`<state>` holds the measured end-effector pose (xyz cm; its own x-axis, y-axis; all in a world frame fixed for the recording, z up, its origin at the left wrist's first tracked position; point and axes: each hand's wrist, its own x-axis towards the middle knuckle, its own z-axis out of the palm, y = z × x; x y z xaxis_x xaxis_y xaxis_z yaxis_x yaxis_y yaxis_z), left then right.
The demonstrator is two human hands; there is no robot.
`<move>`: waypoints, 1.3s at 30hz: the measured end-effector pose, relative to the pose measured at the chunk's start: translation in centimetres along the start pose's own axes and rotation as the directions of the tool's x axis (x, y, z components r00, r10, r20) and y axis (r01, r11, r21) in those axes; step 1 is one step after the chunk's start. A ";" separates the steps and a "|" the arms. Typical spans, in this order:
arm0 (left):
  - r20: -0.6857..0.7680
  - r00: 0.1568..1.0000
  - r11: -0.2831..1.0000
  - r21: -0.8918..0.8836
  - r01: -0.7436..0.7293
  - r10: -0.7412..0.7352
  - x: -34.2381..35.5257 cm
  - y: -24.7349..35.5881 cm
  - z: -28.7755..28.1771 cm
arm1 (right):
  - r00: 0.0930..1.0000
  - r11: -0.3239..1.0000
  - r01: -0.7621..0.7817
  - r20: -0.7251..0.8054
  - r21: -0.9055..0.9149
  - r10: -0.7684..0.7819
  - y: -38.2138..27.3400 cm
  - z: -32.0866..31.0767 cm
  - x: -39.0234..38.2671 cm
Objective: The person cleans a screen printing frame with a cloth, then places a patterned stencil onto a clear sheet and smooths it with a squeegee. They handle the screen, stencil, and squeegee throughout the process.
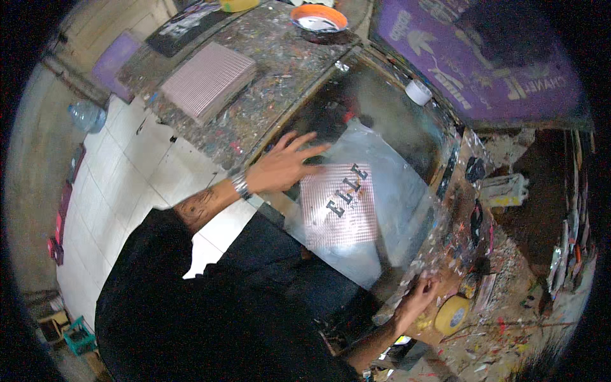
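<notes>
A pink and white checked sheet with dark printed lettering lies on a translucent plastic film over a dark, framed glossy work surface. My left hand is open, its fingers spread over the sheet's upper left corner and the dark surface beyond. Whether the fingertips touch the sheet I cannot tell. A silvery band circles that wrist. At the bench's near right edge is my right hand, fingers loosely bent and apart, with nothing visible in them. Beside it stands a yellow tape roll.
A stack of pink checked sheets sits on the paint-spattered table. An orange-rimmed bowl is at the back. A white roll stands by the frame's far right edge. Behind rises a purple printing screen. A water bottle stands at left.
</notes>
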<state>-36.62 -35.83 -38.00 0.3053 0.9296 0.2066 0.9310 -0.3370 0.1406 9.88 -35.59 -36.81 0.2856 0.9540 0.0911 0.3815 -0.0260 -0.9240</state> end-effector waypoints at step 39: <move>0.044 0.999 0.952 -0.305 0.011 0.003 -1.2 -0.5 0.2 | 0.961 0.857 0.174 -0.107 -0.485 -0.256 1.2 -1.5 -2.5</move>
<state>-37.37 -36.75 -38.52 0.3161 0.9344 0.1643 0.8288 -0.3563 0.4315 11.00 -38.46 -37.61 0.2711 0.8912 0.3636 0.8030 -0.0012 -0.5960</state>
